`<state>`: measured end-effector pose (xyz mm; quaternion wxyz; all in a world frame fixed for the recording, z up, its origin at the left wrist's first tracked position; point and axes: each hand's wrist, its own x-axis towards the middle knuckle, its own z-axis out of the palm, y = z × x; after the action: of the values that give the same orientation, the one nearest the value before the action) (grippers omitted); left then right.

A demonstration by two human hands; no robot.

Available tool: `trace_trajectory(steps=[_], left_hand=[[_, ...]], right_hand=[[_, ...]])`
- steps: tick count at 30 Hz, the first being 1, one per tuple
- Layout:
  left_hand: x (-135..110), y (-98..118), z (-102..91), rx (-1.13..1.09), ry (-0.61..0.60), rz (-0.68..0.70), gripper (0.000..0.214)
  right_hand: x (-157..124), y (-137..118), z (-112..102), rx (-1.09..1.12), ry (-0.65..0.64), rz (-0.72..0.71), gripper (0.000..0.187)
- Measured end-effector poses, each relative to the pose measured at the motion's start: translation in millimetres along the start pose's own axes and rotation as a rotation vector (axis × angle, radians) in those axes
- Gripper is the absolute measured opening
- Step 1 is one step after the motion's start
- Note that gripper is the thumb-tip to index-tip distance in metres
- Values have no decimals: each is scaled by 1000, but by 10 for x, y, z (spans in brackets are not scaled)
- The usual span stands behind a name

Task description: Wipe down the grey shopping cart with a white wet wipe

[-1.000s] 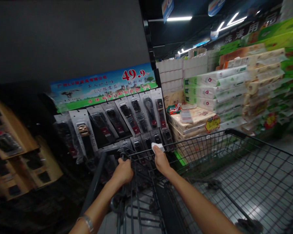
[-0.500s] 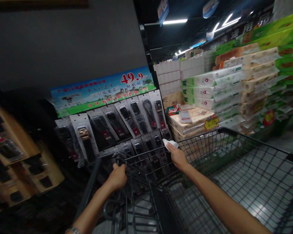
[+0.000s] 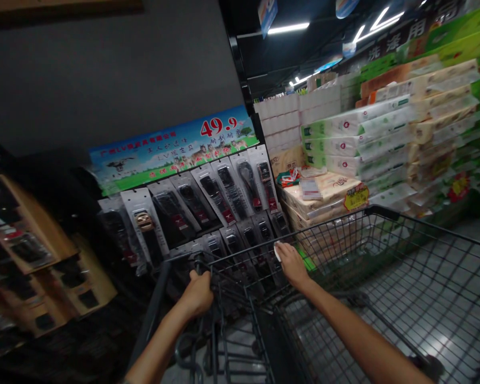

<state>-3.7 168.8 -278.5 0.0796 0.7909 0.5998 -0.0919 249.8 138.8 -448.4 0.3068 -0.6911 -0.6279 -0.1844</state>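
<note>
A black wire shopping cart (image 3: 384, 213) stretches across the lower half of the view. My left hand (image 3: 200, 292) is closed around a bar at its near left corner. On the side rim, my right hand (image 3: 291, 265) presses a small white cloth (image 3: 277, 252) with bent fingers. Most of the cloth is hidden under those fingers, and I cannot tell whether it is fabric or paper. Just beyond the cart's side hang packaged belts (image 3: 226, 178) in rows.
A price banner (image 3: 176, 146) tops the belt rack. Wooden display boxes (image 3: 48, 234) stand at the left. On the right rise stacked tissue packs (image 3: 356, 133), with a beige pack pile (image 3: 324, 192) close to the cart's rim. A bright green patch (image 3: 309, 261) shows behind my right wrist.
My right hand has come slightly down and right; the white cloth, earlier sticking out over the rim, is now mostly covered. The view has shifted a little. My left hand keeps its grip.
</note>
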Motion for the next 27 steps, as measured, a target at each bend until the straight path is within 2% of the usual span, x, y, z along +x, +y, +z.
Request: trace_trajectory(steps=[3,12,19,27], left_hand=[[16,-10,13,2,9,4,28],[-5,-9,5,-38,5,-2,27],[2,7,20,-54,14,-13,27],[-25,12,8,-78,5,16,23]], right_hand=[[-30,11,88,-22,10,-29,44],[-9,20,136,-67,-143,-4,52],[-100,158,180,191,-88,4,62],[-184,154,75,362,-71,58,61]])
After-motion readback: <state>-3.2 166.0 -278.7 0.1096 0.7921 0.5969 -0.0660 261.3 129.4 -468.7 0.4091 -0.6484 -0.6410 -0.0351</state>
